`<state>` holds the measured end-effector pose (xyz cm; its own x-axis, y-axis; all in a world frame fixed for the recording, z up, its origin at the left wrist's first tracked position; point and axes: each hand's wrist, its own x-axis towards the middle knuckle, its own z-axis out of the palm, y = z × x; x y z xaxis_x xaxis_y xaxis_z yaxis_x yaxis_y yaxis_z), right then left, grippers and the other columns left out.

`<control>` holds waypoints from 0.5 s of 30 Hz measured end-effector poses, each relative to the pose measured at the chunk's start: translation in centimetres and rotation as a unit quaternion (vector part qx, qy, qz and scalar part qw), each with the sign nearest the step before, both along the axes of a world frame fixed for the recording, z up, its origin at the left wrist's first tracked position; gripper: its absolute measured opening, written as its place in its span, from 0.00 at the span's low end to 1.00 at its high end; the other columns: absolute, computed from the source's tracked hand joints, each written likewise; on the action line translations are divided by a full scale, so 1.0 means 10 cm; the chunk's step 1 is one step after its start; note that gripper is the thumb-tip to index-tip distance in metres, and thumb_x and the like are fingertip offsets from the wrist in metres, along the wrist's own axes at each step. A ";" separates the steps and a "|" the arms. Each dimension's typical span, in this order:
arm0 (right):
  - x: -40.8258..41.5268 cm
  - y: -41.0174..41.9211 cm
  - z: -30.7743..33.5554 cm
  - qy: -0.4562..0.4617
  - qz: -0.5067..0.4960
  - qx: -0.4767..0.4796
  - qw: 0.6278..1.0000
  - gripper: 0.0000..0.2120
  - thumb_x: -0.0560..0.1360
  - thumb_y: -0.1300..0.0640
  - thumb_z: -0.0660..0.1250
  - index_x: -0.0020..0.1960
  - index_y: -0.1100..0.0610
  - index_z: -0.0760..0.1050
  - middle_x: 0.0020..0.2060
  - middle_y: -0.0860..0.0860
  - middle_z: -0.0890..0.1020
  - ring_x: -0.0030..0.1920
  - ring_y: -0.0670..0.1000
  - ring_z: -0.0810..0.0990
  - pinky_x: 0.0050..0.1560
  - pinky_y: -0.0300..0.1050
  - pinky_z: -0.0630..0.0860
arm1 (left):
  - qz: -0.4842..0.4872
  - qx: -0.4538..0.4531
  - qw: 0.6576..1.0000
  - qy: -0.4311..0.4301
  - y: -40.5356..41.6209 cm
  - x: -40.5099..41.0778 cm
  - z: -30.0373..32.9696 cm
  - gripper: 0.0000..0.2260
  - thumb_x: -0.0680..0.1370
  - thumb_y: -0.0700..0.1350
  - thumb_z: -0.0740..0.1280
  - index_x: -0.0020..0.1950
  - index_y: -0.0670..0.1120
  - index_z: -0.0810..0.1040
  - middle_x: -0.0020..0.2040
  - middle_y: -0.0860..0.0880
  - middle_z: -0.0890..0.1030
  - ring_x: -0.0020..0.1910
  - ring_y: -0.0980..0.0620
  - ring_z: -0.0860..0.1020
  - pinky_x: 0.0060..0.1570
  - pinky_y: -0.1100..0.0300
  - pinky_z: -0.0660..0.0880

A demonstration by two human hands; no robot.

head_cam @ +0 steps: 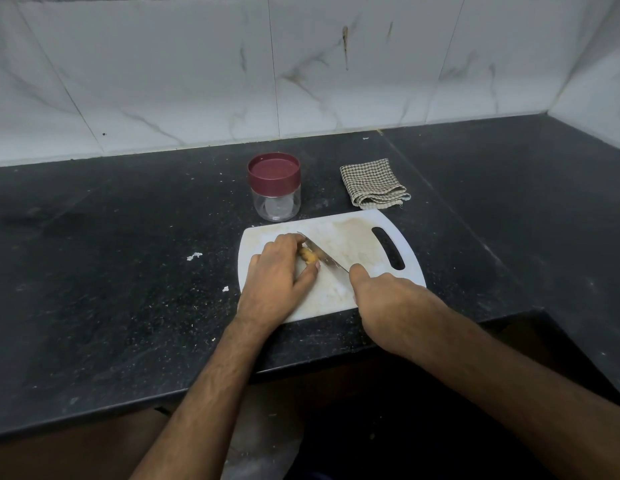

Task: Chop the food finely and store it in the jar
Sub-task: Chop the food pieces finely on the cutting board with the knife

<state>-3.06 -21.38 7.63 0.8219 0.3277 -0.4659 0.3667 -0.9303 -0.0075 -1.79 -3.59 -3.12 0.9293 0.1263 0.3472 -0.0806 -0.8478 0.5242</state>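
on the white plastic cutting board [367, 233], a rounded slab with a slot handle and brownish stains across its scuffed face, we see our left hand [279, 271] curled over a small yellowish lump of food [308, 256], fingertips and thumb pinning it down. the lump looks knobbly and matte, mostly hidden under the fingers. our right hand [388, 299] is wrapped around the handle of a knife [324, 255], the handle itself buried in the grip; the thin steel blade runs diagonally away from us, its edge lying against the right side of the food.

just behind the board stands the jar [276, 202], a squat clear cylinder, see-through and bare inside, capped with a smooth maroon screw lid [273, 172]. to its right lies a folded cloth [372, 183] in a coarse checked weave, beige and dark, with a frayed edge. everything sits on a black speckled stone counter [111, 271] dusted with pale crumbs, backed by glossy white marble-patterned tiles [197, 81] with grey veins.
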 end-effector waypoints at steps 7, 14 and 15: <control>0.06 0.05 -0.09 0.013 -0.006 -0.021 1.000 0.29 0.78 0.63 0.64 0.74 0.53 0.55 0.48 0.53 0.71 0.49 0.53 0.72 0.49 0.52 0.74 | 0.001 0.001 1.000 -0.002 0.00 0.02 -0.01 0.17 0.81 0.56 0.65 0.67 0.51 0.70 0.62 0.56 0.76 0.58 0.54 0.72 0.57 0.55 0.65; 0.15 -0.03 -0.17 -0.026 0.015 0.015 0.999 0.16 0.82 0.61 0.58 0.68 0.54 0.59 0.40 0.52 0.72 0.47 0.54 0.77 0.46 0.53 0.77 | 0.000 0.006 1.000 -0.003 -0.01 0.01 -0.01 0.16 0.81 0.55 0.65 0.66 0.51 0.71 0.61 0.56 0.76 0.59 0.54 0.72 0.56 0.55 0.64; 0.16 -0.04 -0.20 -0.029 0.016 0.020 0.999 0.16 0.82 0.60 0.58 0.67 0.54 0.59 0.40 0.52 0.72 0.46 0.54 0.78 0.45 0.53 0.77 | 0.001 0.009 1.000 -0.002 -0.01 0.00 0.00 0.15 0.81 0.55 0.65 0.66 0.52 0.71 0.61 0.56 0.75 0.58 0.54 0.72 0.56 0.55 0.64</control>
